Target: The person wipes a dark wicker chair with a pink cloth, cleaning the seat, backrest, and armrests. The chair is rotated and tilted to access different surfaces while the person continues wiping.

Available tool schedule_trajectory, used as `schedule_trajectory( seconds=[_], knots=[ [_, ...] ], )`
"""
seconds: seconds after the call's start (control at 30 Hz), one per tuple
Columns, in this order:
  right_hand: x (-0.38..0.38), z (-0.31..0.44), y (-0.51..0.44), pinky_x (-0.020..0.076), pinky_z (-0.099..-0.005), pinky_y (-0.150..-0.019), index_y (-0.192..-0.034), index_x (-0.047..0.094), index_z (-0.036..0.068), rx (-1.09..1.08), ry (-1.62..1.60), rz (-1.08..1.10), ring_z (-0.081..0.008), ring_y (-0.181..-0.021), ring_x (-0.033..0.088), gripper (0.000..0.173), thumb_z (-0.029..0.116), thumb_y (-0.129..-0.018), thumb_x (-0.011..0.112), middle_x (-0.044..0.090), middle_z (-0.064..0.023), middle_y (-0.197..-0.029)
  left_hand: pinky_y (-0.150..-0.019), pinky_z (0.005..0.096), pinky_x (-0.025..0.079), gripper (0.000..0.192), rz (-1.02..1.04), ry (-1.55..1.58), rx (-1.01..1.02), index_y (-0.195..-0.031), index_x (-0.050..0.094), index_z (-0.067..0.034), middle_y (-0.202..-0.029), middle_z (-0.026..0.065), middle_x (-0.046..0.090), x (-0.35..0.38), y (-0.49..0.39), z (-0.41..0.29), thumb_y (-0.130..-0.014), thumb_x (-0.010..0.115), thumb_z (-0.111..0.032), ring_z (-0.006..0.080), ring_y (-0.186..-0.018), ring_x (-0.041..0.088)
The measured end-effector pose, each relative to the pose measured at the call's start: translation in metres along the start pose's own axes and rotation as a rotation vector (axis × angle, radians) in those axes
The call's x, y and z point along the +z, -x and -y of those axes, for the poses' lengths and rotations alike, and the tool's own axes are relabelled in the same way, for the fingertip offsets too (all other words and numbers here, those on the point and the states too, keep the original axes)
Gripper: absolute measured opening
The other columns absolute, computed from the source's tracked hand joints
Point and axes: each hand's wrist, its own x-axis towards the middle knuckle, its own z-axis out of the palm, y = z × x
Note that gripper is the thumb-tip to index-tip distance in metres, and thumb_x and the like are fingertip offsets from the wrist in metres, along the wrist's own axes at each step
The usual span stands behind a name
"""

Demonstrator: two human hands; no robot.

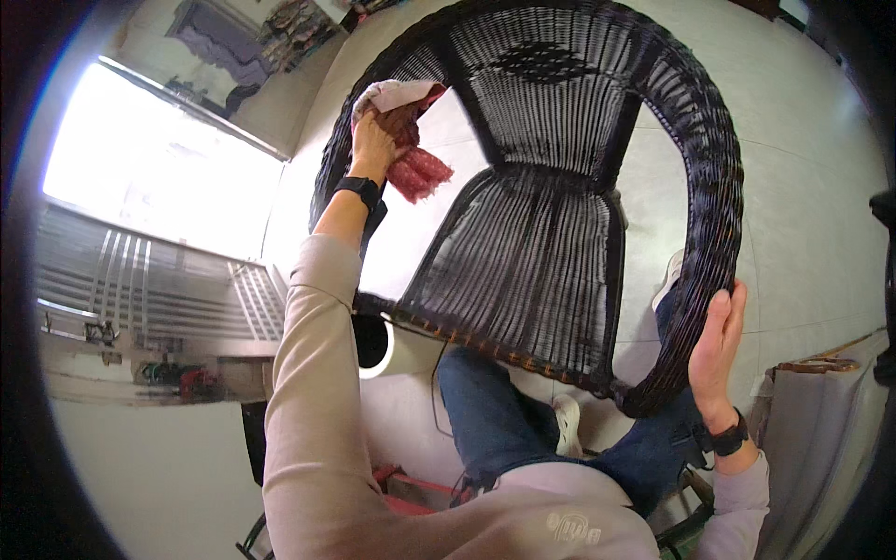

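Note:
A black wicker armchair (518,273) faces me, its rounded backrest running into thick woven arms. My left hand (373,143) holds a bunched cloth (420,175), red with pale specks and a light-coloured side, against the inside of the chair's left arm. Part of that arm is hidden behind the cloth and my forearm. Along the outer side of the right woven arm (714,210) rests my right hand (717,350), fingers extended and thumb lying against the weave. Brown strands show through along the front edge of the seat (490,343).
A white cylindrical container (406,346) stands by the chair's front left corner. Below my left sleeve is a red frame (420,490). At right, a wooden piece (819,365) lies atop a grey covered object (805,434). A pale-topped surface (154,455) borders the left.

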Motion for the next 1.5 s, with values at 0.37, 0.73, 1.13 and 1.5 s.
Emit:
schedule_trajectory(
  seconds=[0.37,0.73,1.13,1.5],
  knots=[
    [-0.001,0.004,0.002,0.032,-0.0245,-0.066,-0.123,0.039,-0.003,0.058,-0.057,0.022,-0.0086,-0.074,0.033,0.039,0.03,-0.102,0.034,0.039,-0.0011,-0.087,-0.095,0.0401,0.041,0.032,-0.617,0.003,0.077,-0.116,0.055,-0.016,-0.119,0.0007,0.052,-0.001,-0.078,0.001,-0.086,0.047,-0.019,0.0185,-0.116,0.048],
    [-0.007,0.004,0.002,0.0369,-0.0286,-0.086,-0.129,0.032,-0.008,0.079,-0.108,0.11,-0.016,-0.094,0.043,0.05,0.034,-0.102,0.034,0.047,-0.0129,-0.107,-0.112,0.0511,0.017,0.038,-0.608,0.675,-0.671,-0.112,0.05,0.01,-0.117,0.0256,0.049,-0.132,-0.193,-0.115,-0.084,0.044,-0.015,0.0422,-0.12,0.039],
    [-0.003,0.007,0.0,0.0393,-0.0283,-0.084,-0.129,0.033,-0.005,0.086,-0.172,0.092,-0.0142,-0.093,0.045,0.047,0.033,-0.102,0.036,0.05,-0.0097,-0.108,-0.078,0.0436,0.043,0.018,-1.365,1.749,0.054,-0.1,0.053,-0.004,-0.098,0.0204,0.05,-0.265,-0.128,-0.193,-0.083,0.054,-0.005,0.037,-0.088,0.05],
    [0.001,0.012,-0.004,0.0362,-0.0225,-0.065,-0.117,0.041,-0.001,0.119,-0.31,0.041,-0.0071,-0.072,0.041,0.037,0.031,-0.103,0.034,0.048,-0.0005,-0.084,-0.081,0.0425,0.042,0.016,-1.037,2.108,-0.102,-0.101,0.049,0.001,-0.097,0.0204,0.049,-0.315,-0.045,-0.228,-0.09,0.053,-0.01,0.0385,-0.09,0.05]
  ],
)
